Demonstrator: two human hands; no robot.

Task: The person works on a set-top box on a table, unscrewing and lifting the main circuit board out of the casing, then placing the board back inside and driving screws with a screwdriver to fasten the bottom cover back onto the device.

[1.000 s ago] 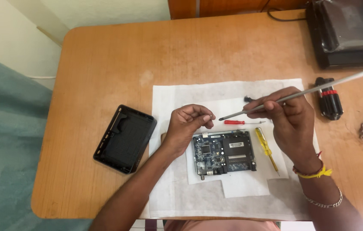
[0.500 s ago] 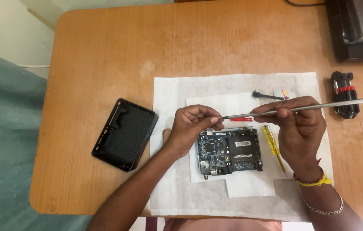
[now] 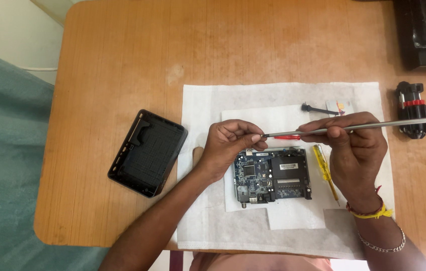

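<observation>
The blue circuit board [image 3: 272,176] lies bare on a white cloth [image 3: 208,221], nearest the person. Just above its left corner the left hand [image 3: 230,149] is curled, fingertips pinching the tip of a long metal rod [image 3: 398,122]. Above the board's right side the right hand [image 3: 356,150] is closed around that rod. 1 yellow screwdriver [image 3: 326,172] lies right of the board, a red one [image 3: 287,137] above it. Left of the board sits a black casing [image 3: 148,153]; far right, a black tool holder [image 3: 412,109].
</observation>
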